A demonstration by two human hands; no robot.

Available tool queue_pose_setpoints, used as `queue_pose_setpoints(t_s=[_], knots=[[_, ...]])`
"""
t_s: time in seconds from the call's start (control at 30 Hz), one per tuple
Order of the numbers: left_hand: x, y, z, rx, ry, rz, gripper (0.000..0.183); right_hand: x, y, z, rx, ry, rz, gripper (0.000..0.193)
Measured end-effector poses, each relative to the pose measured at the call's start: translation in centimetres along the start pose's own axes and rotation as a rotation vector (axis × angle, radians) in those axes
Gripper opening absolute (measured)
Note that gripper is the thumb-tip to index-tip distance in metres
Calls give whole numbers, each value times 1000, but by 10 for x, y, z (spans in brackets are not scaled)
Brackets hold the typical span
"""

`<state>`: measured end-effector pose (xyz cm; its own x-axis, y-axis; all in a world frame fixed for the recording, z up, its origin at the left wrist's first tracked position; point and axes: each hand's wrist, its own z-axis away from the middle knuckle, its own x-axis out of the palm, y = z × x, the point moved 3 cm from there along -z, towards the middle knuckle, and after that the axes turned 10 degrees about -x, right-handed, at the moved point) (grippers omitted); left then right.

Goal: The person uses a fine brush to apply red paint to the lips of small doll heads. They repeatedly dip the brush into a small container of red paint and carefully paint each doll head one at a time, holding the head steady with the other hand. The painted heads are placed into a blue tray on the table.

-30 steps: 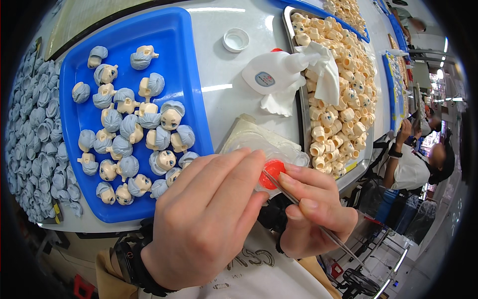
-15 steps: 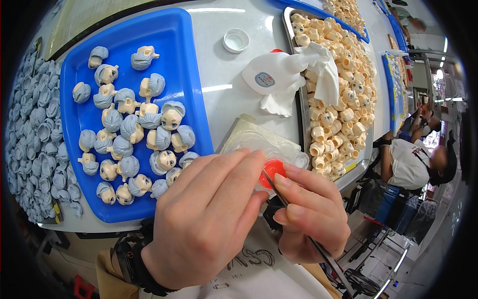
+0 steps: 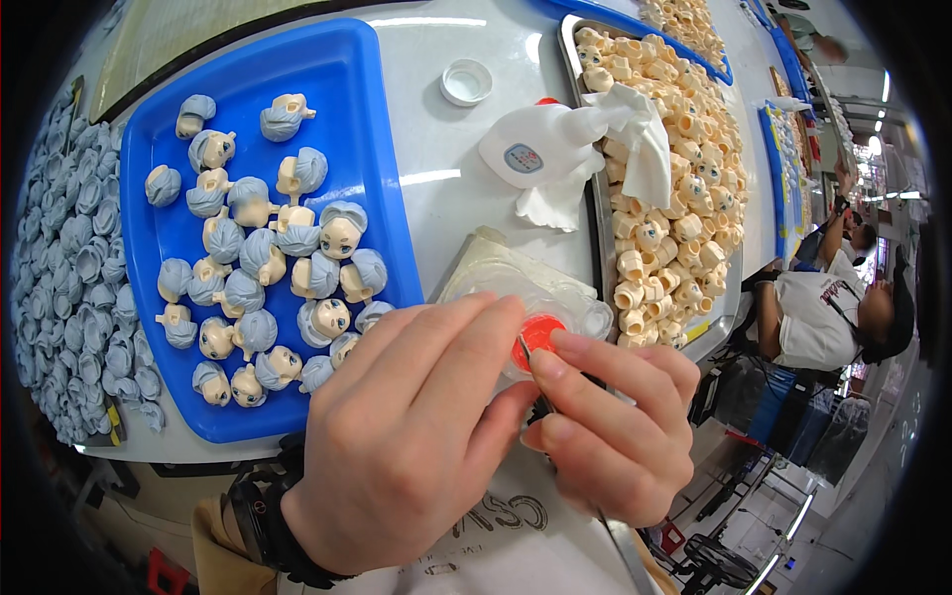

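In front of my body, both hands meet over a small round dish (image 3: 538,335) with a bright red inside. My left hand (image 3: 402,426) has its fingers pressed together, back of the hand up, by the dish's left edge; what they close on is hidden under them. A slim metal tool (image 3: 624,555) is pinched between the thumb and fingers of my right hand (image 3: 625,426). Its tip reaches over the red, close to my left fingertips, and its long end slants down past the palm. Clear plastic and a yellowish pad (image 3: 471,260) lie behind the dish.
At left stands a blue tray (image 3: 382,129) of doll heads with blue-grey hair; loose hair pieces (image 3: 84,258) are heaped beyond. A metal tray (image 3: 585,109) of skin-coloured parts is at right. Between them are a white bottle (image 3: 540,139), tissues (image 3: 555,203) and a small cup (image 3: 466,82).
My right hand has shifted slightly left and tilted the metal tool more upright, its lower end swinging left. My left hand stays nearly still. A person at right has moved an arm.
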<state>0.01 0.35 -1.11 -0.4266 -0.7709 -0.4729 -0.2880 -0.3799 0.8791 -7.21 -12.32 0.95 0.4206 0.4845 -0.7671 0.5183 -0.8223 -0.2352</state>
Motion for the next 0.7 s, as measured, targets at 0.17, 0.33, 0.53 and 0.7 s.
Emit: queue_pose_setpoints(t_s=[0.17, 0.33, 0.53, 0.7], knots=[[2, 0, -1, -4, 8, -15, 42, 0, 2, 4, 36, 52, -39, 15], [2, 1, -2, -41, -7, -34, 40, -7, 2, 9, 188, 219, -197, 21], [3, 1, -2, -64, -30, -17, 42, -5, 2, 4, 343, 182, -208, 35], [4, 1, -1, -56, -43, -31, 46, -1, 5, 6, 373, 211, -244, 35]])
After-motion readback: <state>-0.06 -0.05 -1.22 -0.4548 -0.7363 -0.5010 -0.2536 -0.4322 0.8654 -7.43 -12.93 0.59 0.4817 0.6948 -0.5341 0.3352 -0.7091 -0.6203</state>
